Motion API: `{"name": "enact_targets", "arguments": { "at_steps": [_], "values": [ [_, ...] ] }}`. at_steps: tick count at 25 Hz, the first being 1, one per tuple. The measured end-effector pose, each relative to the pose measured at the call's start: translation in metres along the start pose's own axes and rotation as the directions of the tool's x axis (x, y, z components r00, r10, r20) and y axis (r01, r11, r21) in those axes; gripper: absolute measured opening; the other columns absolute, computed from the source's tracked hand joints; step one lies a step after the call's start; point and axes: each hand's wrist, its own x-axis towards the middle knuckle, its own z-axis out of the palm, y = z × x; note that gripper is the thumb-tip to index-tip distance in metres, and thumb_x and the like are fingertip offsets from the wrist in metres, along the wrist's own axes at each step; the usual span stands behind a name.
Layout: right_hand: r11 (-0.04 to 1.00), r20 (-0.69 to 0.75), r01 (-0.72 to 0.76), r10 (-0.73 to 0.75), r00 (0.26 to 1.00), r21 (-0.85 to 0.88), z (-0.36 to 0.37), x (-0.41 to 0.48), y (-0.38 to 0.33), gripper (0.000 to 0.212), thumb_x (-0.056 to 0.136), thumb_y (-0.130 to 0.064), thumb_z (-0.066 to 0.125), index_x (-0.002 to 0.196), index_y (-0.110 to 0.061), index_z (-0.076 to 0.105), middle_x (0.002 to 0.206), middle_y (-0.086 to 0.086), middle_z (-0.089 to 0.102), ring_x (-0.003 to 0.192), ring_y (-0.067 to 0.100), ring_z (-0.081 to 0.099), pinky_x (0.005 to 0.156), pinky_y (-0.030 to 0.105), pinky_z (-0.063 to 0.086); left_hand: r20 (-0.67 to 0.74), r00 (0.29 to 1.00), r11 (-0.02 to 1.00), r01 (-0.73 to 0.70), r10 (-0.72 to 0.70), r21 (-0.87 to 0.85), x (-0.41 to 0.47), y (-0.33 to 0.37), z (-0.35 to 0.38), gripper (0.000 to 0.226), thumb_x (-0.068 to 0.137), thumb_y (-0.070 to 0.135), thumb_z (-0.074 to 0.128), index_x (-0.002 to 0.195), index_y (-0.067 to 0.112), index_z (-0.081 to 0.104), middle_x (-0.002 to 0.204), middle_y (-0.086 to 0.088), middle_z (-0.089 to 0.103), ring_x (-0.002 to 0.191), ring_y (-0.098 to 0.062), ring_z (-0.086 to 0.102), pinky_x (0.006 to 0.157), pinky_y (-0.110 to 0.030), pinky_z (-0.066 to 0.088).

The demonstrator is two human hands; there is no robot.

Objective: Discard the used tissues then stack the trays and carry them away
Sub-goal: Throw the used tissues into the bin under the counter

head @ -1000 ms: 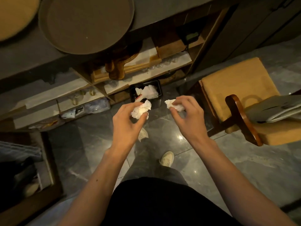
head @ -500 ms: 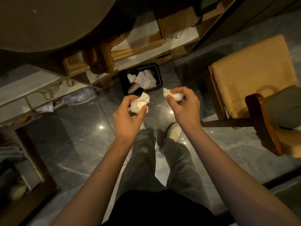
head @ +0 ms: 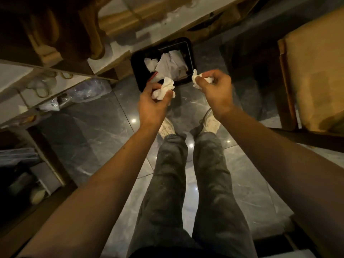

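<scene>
My left hand (head: 151, 105) grips a crumpled white tissue (head: 164, 89) just above the near edge of a black waste bin (head: 138, 60) on the floor. My right hand (head: 216, 90) pinches a second crumpled tissue (head: 196, 80) over the bin's right near corner. The bin holds white paper and tissues (head: 168, 67). The trays are out of view.
An open wooden shelf unit (head: 61, 58) with glasses and wrapped items runs along the left and top. A wooden chair with a tan cushion (head: 314, 67) stands at the right. My legs and light shoes (head: 209, 121) stand on the glossy grey tiles.
The view has tilted down and closer to the bin. Both hands with their tissues have moved forward to the bin's near edge. The round trays on top have left the frame.
</scene>
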Motion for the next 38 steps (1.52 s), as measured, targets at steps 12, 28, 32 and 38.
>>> {"name": "enact_targets", "arguments": {
  "at_steps": [12, 28, 32, 38],
  "values": [
    [0.988, 0.037, -0.14, 0.143, 0.989, -0.07, 0.063, 0.116, 0.067, 0.017, 0.077, -0.027, 0.079, 0.081, -0.028, 0.063, 0.106, 0.009, 0.069, 0.099, 0.024, 0.067, 0.088, 0.037, 0.058, -0.029, 0.944, 0.928, 0.317, -0.329, -0.195, 0.108, -0.062, 0.065, 0.046, 0.081, 0.026, 0.076, 0.12, 0.006, 0.062, 0.112, -0.01, 0.069, 0.099, -0.023, 0.067, 0.079, -0.034, 0.059],
    [0.993, 0.06, -0.112, 0.113, 0.992, -0.02, 0.075, 0.132, 0.085, 0.023, 0.085, -0.01, 0.072, 0.107, -0.01, 0.065, 0.114, 0.014, 0.068, 0.106, 0.024, 0.065, 0.094, 0.034, 0.054, -0.002, 0.921, 0.887, 0.376, -0.391, -0.269, 0.148, -0.077, 0.073, 0.031, 0.092, 0.026, 0.061, 0.121, 0.019, 0.059, 0.114, -0.006, 0.065, 0.092, -0.019, 0.066, 0.062, -0.026, 0.055],
    [0.986, 0.074, -0.055, 0.067, 0.995, -0.16, 0.068, 0.122, 0.085, 0.025, 0.091, -0.007, 0.062, 0.116, -0.007, 0.062, 0.113, 0.012, 0.067, 0.105, 0.021, 0.063, 0.088, 0.023, 0.05, -0.001, 0.912, 0.877, 0.394, -0.409, -0.274, 0.139, -0.073, 0.072, 0.03, 0.091, 0.023, 0.061, 0.121, 0.02, 0.061, 0.119, -0.009, 0.064, 0.095, -0.021, 0.066, 0.064, -0.025, 0.055],
    [0.961, 0.125, 0.02, 0.015, 0.992, -0.275, 0.05, 0.1, 0.075, 0.025, 0.094, -0.016, 0.06, 0.117, -0.011, 0.063, 0.106, 0.006, 0.069, 0.1, 0.018, 0.063, 0.089, 0.025, 0.05, -0.005, 0.942, 0.928, 0.331, -0.337, -0.174, 0.119, -0.073, 0.06, 0.037, 0.093, 0.02, 0.057, 0.128, 0.01, 0.057, 0.121, -0.014, 0.063, 0.107, -0.028, 0.064, 0.068, -0.027, 0.055]
  ]
}}
